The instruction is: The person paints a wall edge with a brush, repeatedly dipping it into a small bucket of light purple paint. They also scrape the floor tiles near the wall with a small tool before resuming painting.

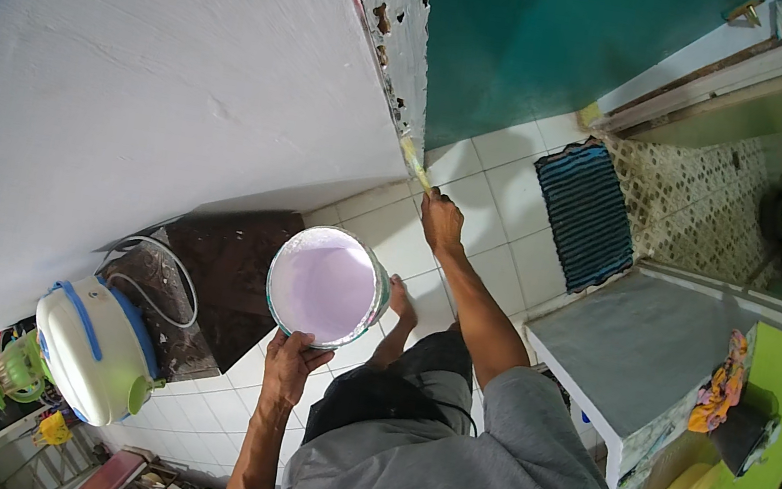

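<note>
My left hand (pixel 293 366) grips the near rim of a round paint bucket (pixel 383 296), thumb over the edge. Pale, lilac-tinted paint (pixel 334 293) lies inside it, and dried paint coats the rim. Ahead and to the right, my right hand (pixel 441 220) is closed around the yellowish handle of a paintbrush (pixel 416 163). The brush end touches the low part of a narrow, worn door-frame post (pixel 402 41) with ragged holes along it. How much paint is on the bristles cannot be made out.
A white wall (pixel 159 73) rises at left, with a green surface (pixel 527 45) beyond the post. A rice cooker (pixel 90 351) with a grey cord stands on a dark brown top (pixel 234 282). A striped mat (pixel 585 216) lies on white tiles by a doorway. A grey counter (pixel 648 351) is at right.
</note>
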Available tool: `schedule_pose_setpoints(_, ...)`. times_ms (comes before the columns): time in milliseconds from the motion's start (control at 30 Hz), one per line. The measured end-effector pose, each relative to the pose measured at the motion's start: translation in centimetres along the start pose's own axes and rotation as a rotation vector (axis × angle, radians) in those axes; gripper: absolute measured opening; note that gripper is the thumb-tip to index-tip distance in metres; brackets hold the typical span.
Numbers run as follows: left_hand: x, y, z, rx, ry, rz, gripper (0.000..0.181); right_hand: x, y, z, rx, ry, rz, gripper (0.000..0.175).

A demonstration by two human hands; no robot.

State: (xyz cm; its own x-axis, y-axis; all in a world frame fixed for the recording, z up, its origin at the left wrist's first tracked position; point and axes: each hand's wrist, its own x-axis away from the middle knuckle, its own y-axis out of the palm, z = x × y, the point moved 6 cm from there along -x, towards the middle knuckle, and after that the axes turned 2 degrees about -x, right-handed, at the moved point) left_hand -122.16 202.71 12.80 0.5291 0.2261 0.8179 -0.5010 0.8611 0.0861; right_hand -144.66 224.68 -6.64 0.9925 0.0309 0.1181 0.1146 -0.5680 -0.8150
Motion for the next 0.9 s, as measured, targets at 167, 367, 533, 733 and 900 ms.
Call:
schedule_pose_setpoints(167,0.0,0.1,-0.2,0.021,0.01,-0.019,0.036,-0.3,0.8,0.2,0.083,0.006,-0.071,0.019)
schedule_pose_setpoints(367,0.1,-0.3,-0.6,0.051,-0.013,0.021,0.034,-1.2,-2.0,-2.0,-0.027,0.026,-0.023,0.022)
schedule_pose_setpoints(533,0.5,-0.6,-0.4,0.052,0.004,0.013,0.033,-0.2,-6.7,-4.8,-0.045,-0.033,0.068,0.019)
schedule_pose_setpoints(733,0.9,-1.4,-0.5,0.035,0.028,0.007,0.036,1.4,-13.7,-9.5,-0.049,-0.09,0.091,0.023)
schedule_pose_setpoints(900,0.8,-2.2,-0.7,0.041,0.054,-0.019,0.035,2.7,-20.1,-13.0,-0.082,-0.192,0.255,0.02)
